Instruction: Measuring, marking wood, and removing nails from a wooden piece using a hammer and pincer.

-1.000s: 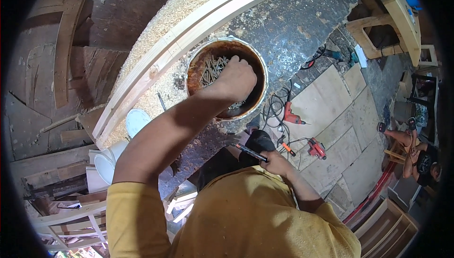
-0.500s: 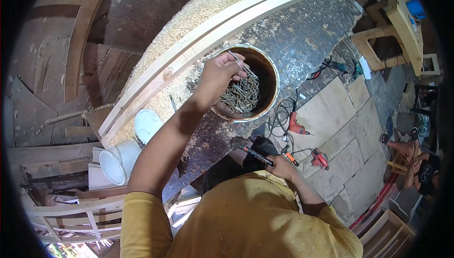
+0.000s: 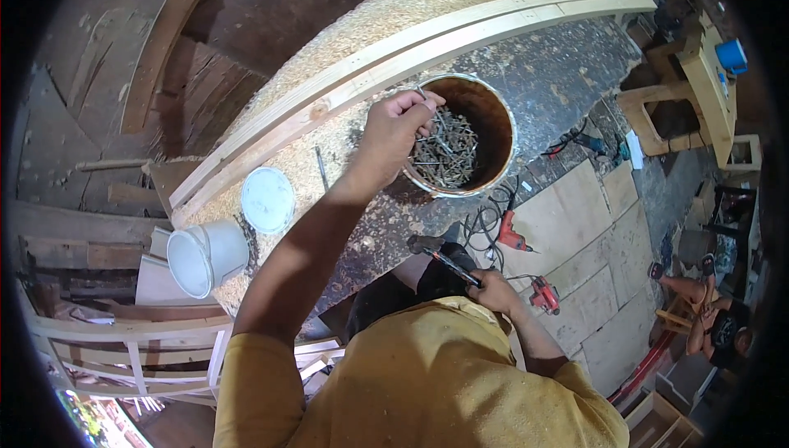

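Note:
My left hand (image 3: 396, 134) reaches over the near-left rim of a round bucket (image 3: 511, 140), its fingers pinched on one or more nails (image 3: 422, 93) whose ends stick out past the fingertips. Inside the bucket lies a heap of loose nails (image 3: 448, 159), partly hidden behind the hand. The bucket's inner wall is rusty brown. Close to my body, my right hand (image 3: 494, 292) is closed round the dark handle of a hammer (image 3: 452, 265). The hammer's head points left, toward the table's near edge.
Two curved wooden strips (image 3: 370, 78) run along the sawdust-strewn table behind the bucket. A white tub (image 3: 189, 259) and a white lid (image 3: 268, 200) sit at left. Corded red drill (image 3: 514, 233) and another red tool (image 3: 544, 295) lie right. A person (image 3: 723, 325) sits far right.
The view has shifted slightly, so the bucket appears further right. My left hand stays at the bucket with its fingers closed on nails. My right hand keeps hold of the hammer.

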A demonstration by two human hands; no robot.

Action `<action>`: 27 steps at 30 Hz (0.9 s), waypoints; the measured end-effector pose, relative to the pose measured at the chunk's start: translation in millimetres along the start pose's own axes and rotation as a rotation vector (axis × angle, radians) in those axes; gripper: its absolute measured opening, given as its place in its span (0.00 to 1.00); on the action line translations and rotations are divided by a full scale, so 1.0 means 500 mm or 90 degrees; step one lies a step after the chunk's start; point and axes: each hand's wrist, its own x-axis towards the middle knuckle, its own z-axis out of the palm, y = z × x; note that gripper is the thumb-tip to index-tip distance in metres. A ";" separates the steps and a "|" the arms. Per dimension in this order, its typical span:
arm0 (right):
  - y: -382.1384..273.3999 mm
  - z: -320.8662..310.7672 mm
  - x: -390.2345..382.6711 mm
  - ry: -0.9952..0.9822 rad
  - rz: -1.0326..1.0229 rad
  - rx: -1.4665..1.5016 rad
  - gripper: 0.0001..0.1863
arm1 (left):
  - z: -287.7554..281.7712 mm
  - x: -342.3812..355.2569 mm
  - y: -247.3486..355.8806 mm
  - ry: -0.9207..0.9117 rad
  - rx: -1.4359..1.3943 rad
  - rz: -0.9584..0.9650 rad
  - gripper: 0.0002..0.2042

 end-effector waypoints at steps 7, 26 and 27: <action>-0.080 0.029 -0.004 -0.028 -0.017 -0.018 0.09 | -0.196 -0.211 -0.014 0.152 -0.099 0.072 0.17; -0.416 0.411 0.079 0.050 -0.245 -0.021 0.17 | -0.535 -0.779 -0.542 0.516 0.262 -0.129 0.09; -0.433 0.418 0.078 0.050 -0.278 -0.025 0.17 | -0.543 -0.775 -0.537 0.474 0.250 -0.167 0.09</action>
